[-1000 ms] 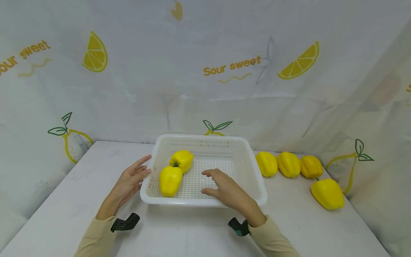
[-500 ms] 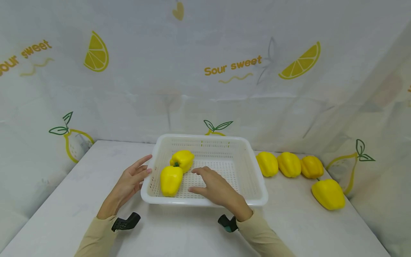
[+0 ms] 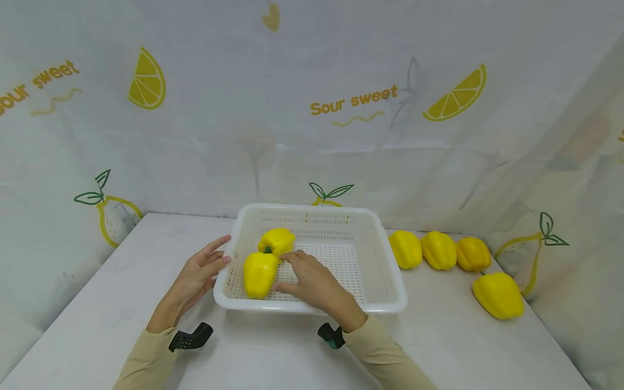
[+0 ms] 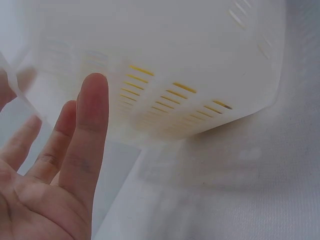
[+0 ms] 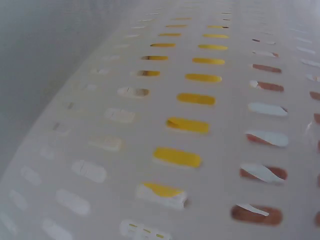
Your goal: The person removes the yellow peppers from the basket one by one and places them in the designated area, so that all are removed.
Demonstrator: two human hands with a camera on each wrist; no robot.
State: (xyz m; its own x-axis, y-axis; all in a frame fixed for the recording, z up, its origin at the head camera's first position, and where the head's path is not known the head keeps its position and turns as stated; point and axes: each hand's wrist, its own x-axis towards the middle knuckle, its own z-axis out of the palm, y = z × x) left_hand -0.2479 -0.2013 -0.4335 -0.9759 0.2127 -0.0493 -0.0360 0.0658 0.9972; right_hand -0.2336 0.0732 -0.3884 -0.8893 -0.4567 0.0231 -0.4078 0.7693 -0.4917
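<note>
Hovering R hand (image 3: pixel 309 281) by 2 peppers (image 3: pixel 259 276), in bskt (image 3: pixel 292 306), L hand (image 3: pixel 196 276) outside

head view: looks forward and down from the person's side, above the basket (image 3: pixel 310 307); farthest of the three, takes in all of it, plus table (image 3: pixel 283 352) around and printed backdrop (image 3: pixel 234 124) behind.
left wrist view: black unit (image 3: pixel 191 338) off the basket's near-left corner, facing its slotted outside close up; left hand (image 3: pixel 196 275) fills the foreground.
right wrist view: black unit (image 3: pixel 331 336) just in front of the basket's near wall, facing its slots; nearest, slots fill most of the frame, upper left blurred.
head + left wrist overlap: left hand, basket's left part.
head + right wrist overlap: basket's near wall.
both wrists: slotted basket plastic, yellow showing through.
</note>
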